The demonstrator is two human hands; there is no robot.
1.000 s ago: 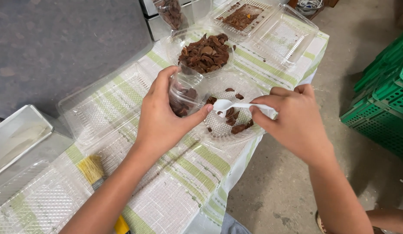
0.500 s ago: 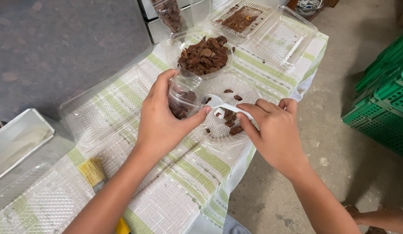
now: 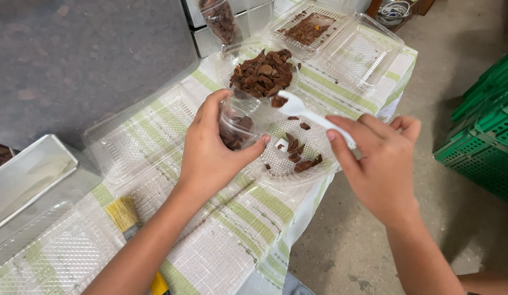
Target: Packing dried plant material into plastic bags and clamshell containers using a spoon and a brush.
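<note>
Left hand (image 3: 210,155) is gripping a small clear plastic jar (image 3: 236,127), fingers wrapping its side and thumb pressing toward its rim; the jar is tilting, mouth toward the right, and is holding a few brown dried pieces at its bottom; right hand (image 3: 382,164) is closing around the handle of a white plastic spoon (image 3: 311,113), holding it above the counter (image 3: 226,229) with the bowl end pointing up and to the left; one brown piece is sitting on the spoon bowl, just beside the jar mouth; a clear plastic tray (image 3: 295,155) is lying beneath the spoon and touching the left thumb, carrying scattered brown pieces and a small white packet (image 3: 282,145); a heap of brown dried pieces (image 3: 263,72) is resting in a second clear container directly behind the jar; an open clear clamshell box (image 3: 341,38) with brown crumbs in one half is lying farther back on the right; a green-and-white striped cloth is covering the counter; a brush with yellow bristles (image 3: 124,214) is lying near the left forearm; a metal tin (image 3: 32,183) is standing at the left edge; green plastic crates (image 3: 486,120) are standing on the floor at the right.
</note>
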